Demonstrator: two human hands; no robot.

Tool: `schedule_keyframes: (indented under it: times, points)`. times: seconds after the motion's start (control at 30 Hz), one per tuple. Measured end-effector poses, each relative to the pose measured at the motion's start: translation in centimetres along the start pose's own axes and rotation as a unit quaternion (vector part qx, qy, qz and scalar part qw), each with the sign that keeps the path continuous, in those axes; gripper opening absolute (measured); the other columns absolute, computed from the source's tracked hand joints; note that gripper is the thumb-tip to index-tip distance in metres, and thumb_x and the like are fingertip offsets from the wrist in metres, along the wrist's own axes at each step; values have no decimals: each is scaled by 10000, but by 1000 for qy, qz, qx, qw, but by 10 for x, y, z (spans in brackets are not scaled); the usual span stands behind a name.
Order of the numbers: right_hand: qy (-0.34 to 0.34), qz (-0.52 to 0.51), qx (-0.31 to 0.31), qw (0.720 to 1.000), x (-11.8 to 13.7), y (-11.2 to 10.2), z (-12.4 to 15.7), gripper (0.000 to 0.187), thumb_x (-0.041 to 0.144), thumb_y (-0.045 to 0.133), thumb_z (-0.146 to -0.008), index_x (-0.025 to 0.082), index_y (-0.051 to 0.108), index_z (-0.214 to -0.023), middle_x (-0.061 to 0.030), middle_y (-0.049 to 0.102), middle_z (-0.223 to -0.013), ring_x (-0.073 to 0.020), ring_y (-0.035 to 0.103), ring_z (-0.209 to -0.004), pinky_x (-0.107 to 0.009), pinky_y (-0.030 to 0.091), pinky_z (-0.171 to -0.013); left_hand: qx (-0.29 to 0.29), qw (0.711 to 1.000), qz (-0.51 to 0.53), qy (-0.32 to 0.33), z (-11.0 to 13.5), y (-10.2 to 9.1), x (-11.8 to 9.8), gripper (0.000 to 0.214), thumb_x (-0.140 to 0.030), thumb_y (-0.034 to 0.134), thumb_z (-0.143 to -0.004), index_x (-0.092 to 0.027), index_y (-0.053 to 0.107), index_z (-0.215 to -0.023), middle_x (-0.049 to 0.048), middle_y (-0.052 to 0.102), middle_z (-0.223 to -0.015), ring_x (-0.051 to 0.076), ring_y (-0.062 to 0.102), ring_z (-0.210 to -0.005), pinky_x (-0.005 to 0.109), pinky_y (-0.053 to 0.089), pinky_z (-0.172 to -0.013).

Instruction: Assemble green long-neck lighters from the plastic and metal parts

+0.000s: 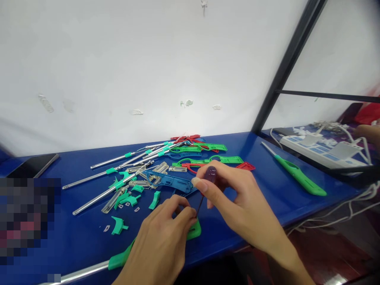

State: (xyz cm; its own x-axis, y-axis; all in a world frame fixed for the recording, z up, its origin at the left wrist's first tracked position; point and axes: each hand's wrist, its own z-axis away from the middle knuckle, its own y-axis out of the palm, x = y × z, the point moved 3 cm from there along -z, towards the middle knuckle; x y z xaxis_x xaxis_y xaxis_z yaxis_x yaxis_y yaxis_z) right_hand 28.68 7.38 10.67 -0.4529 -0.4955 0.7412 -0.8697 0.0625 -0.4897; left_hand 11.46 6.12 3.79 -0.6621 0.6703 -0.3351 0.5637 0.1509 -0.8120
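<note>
My left hand [164, 233] is closed around a green long-neck lighter [194, 230], which lies low on the blue table with its metal tube [86, 272] toward the lower left. In my right hand [234, 198] is a screwdriver with a dark purple handle [211, 173]. Its thin shaft slants down to the lighter's body beside my left fingertips; the exact contact of the tip is hidden. Just behind my hands lies a blue lighter shell half [172, 181]. Green triggers [118, 225] and clear fuel tanks [114, 200] lie scattered to the left.
Metal lighter tubes [102, 196] and green and red shell halves [213, 147] are piled farther back. A whole green lighter [299, 174] lies at right. Beyond it are a white power strip [323, 150] and a black frame post [285, 67]. A phone [32, 166] rests at left.
</note>
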Motion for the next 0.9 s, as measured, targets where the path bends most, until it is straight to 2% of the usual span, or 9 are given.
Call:
schedule_keyframes:
  times: [0.2, 0.57, 0.9]
  points:
    - [-7, -6, 5, 1000, 2, 0, 2, 312, 468, 620, -1096, 222, 682, -914, 60, 606, -681, -115, 574, -592, -274, 417, -591, -4, 1000, -18, 8, 2, 0, -2, 262, -166, 456, -1065, -252, 681, -963, 23, 734, -1039, 197, 750, -819, 333, 640, -707]
    - [-7, 5, 4, 1000, 4, 0, 4, 311, 459, 620, -1091, 225, 682, -896, 49, 614, -669, -130, 582, -598, -277, 439, -599, -19, 999, -35, 13, 3, 3, 1, 256, -178, 443, -1079, -250, 673, -993, 23, 742, -1061, 191, 755, -814, 320, 635, -693]
    - [-5, -4, 17, 1000, 1, 2, 3, 300, 447, 620, -1094, 221, 690, -909, 42, 655, -723, -122, 584, -599, -282, 414, -589, -18, 998, -56, 14, 3, 4, 2, 251, -145, 456, -1061, -247, 674, -990, 31, 752, -1064, 218, 759, -821, 363, 646, -697]
